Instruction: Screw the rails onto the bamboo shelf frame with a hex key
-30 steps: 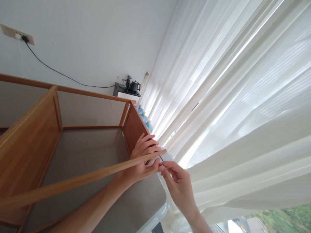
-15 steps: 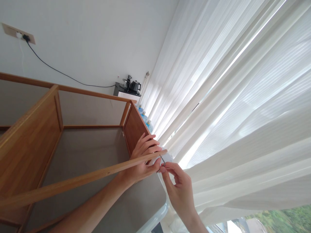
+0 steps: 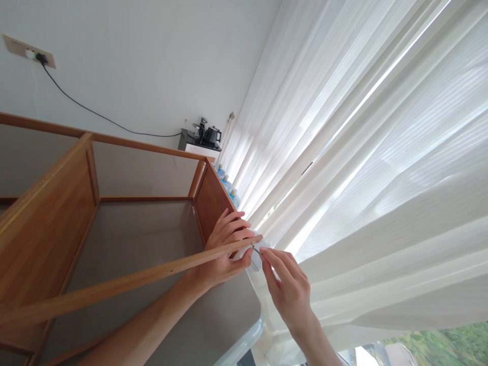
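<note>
A wooden rail (image 3: pixel 160 275) of a brown wooden frame runs slantwise to a corner post in the middle of the view. My left hand (image 3: pixel 223 251) is wrapped round that corner, fingers over the side panel (image 3: pixel 212 192) and thumb below the rail's end. To its right, my right hand (image 3: pixel 287 282) pinches a thin, dark hex key (image 3: pixel 256 250) between thumb and fingertips. The key's far tip meets the underside of the rail near its end, close to my left thumb. The fastener there is too small to make out.
White curtains (image 3: pixel 366 152) hang close on the right. Behind the frame are a black kettle (image 3: pixel 211 135) on a small stand and several blue water bottles (image 3: pixel 232 195). A grey, rounded-edge surface (image 3: pixel 229 315) lies beneath my arms. A black cord (image 3: pixel 95 116) crosses the wall.
My right hand has shifted right and slightly up, turning the hex key so it points more sideways from the rail. My left hand has stayed in place.
</note>
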`<state>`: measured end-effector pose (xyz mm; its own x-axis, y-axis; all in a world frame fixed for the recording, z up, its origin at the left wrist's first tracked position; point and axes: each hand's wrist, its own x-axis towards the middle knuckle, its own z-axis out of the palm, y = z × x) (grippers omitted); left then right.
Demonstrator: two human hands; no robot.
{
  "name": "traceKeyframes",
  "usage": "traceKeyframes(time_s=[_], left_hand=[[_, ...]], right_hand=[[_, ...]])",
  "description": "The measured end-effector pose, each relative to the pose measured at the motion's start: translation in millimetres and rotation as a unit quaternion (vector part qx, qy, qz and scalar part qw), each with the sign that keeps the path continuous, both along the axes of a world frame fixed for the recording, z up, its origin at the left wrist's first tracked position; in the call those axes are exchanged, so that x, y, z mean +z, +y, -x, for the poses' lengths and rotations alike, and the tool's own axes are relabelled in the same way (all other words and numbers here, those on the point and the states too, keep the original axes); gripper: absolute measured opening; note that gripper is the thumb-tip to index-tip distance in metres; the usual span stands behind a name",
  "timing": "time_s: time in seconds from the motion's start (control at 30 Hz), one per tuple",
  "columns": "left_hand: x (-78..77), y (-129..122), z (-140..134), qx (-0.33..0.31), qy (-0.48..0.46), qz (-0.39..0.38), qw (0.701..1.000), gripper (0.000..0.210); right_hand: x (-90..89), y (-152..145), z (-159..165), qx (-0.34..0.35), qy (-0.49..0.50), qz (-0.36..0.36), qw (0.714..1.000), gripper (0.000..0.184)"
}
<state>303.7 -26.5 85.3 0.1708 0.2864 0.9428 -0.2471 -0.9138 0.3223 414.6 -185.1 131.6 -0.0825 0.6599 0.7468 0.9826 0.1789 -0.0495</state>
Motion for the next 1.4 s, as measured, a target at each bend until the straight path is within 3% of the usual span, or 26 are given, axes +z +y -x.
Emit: traceKeyframes(time_s=[0.37, 0.63, 0.83, 1.0, 1.1, 1.23, 1.3, 1.4], left_hand=[[-0.9, 0, -1, 0.0, 0.006, 0.004, 1.0, 0.041], [-1.8, 0, -1, -0.006, 0.004, 0.006, 1.0, 0.042], [0.9, -1, 0, -0.004, 0.004, 0.005, 1.0, 0.04], [-0.9, -1, 0, -0.005, 0.008, 0.006, 1.0, 0.04], [-2.1, 0, -1, -0.006, 0.01, 0.007, 1.0, 0.04], [-0.5, 0, 0, -0.003, 0.01, 0.002, 1.0, 0.039], [0.6, 0, 1, -0.004, 0.009, 0.002, 1.0, 0.038], [0.6, 0, 1, -0.006, 0.01, 0.004, 1.0, 0.038]], right_hand=[[2.1, -2, -10, 0.02, -0.082, -0.002, 0.996, 0.054], [-1.3, 3, 11, -0.011, 0.108, 0.015, 0.994, 0.023], [-6.9, 2, 9, -0.007, 0.031, -0.012, 0.999, 0.033], [-5.4, 2, 14, -0.007, 0.129, 0.009, 0.992, 0.02], [-0.8, 3, 21, -0.02, 0.262, 0.056, 0.963, 0.008], [7.3, 5, 26, 0.008, 0.462, 0.151, 0.874, 0.019], [9.9, 6, 26, 0.031, 0.517, 0.176, 0.837, 0.023], [8.8, 6, 26, 0.031, 0.517, 0.17, 0.838, 0.023]])
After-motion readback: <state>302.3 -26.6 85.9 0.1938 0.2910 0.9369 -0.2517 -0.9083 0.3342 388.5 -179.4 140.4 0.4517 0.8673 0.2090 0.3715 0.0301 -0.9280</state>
